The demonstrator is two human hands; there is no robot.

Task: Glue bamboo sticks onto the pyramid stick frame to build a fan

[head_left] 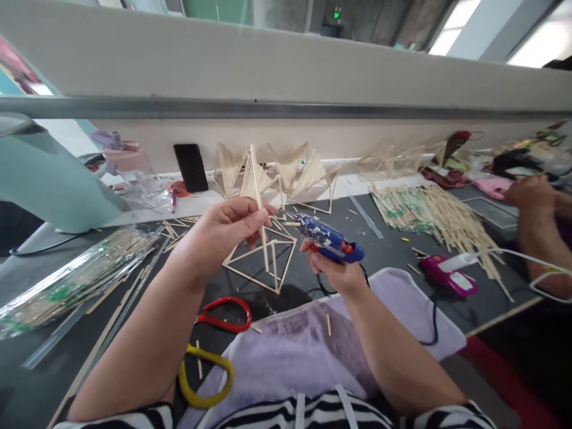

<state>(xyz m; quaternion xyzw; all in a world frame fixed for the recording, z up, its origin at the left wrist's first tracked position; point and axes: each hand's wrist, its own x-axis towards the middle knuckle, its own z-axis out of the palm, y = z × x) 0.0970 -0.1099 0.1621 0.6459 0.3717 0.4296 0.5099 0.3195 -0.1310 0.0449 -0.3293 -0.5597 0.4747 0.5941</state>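
Observation:
My left hand [227, 229] pinches a long thin wooden stick [255, 173], which stands nearly upright. My right hand [335, 268] is wrapped round a blue glue gun [330, 238], its nozzle pointing left toward the stick. Below and between both hands, a small frame of wooden sticks [250, 276] lies on the dark table [308, 286]. Behind them stands a larger model of fanned sticks [313, 176]. Red-handled scissors [227, 314] and a yellow handle [205, 376] lie near my left forearm.
Bagged sticks [67, 280] lie at the left, beside a teal object [53, 179]. A black phone [190, 168] leans on the wall. Loose sticks [442, 214] and a magenta power adapter [448, 276] are at the right. Another person's hand [531, 193] is at the far right.

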